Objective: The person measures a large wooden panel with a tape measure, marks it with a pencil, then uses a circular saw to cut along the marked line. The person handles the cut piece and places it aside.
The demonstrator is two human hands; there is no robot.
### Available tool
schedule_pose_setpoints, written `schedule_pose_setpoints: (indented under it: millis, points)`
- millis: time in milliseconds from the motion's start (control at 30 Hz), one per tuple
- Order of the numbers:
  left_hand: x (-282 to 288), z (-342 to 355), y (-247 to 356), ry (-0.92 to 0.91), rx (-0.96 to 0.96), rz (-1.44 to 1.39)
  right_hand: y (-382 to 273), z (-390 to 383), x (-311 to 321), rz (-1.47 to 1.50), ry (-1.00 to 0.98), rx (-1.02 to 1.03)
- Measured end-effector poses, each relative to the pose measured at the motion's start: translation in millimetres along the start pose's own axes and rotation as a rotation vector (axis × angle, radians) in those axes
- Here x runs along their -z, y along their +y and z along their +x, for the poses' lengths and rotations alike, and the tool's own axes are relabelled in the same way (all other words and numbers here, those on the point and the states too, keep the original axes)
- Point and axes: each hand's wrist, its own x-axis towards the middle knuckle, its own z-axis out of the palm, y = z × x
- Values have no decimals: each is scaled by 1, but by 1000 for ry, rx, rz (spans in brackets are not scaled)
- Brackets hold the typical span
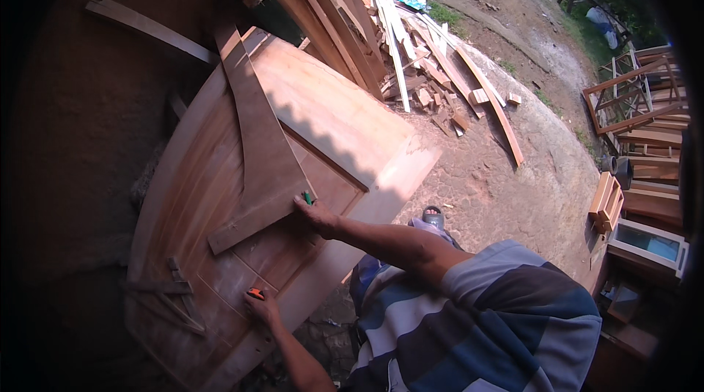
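A large panelled wooden door (345,121) lies flat in front of me. Across it rests a wide, flat wooden board (257,121), which broadens toward its near end. My right hand (317,217) is closed at this board's near right corner, with a green pen-like thing (307,198) sticking up from the fingers. Closer to me and to the left, my left hand (262,308) is closed round a small orange-and-black tape measure (255,294) over the door's panels. The tape measure is mostly covered by the fingers, and no blade can be made out.
Small joined wood strips (180,293) lie on the door's left part. Tall planks (323,11) lean beyond it. An offcut pile (433,77) covers ground at the far right. Wooden frames (645,99) and a small wooden box (606,201) stand along the right.
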Motion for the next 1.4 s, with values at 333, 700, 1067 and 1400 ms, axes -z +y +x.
schedule_pose_setpoints:
  millis: [333,700,1067,1400]
  points:
    - [53,-48,61,-240,335,-843,-11,-22,20,-177,-281,-174]
    - [-9,-185,257,-697,568,-2097,-50,-111,89,-923,-859,425]
    - [-74,-257,264,-696,809,-2145,-68,-97,184,-1119,-1214,479]
    - [-28,-233,216,-321,724,-2041,-142,-107,262,-1289,-1174,387]
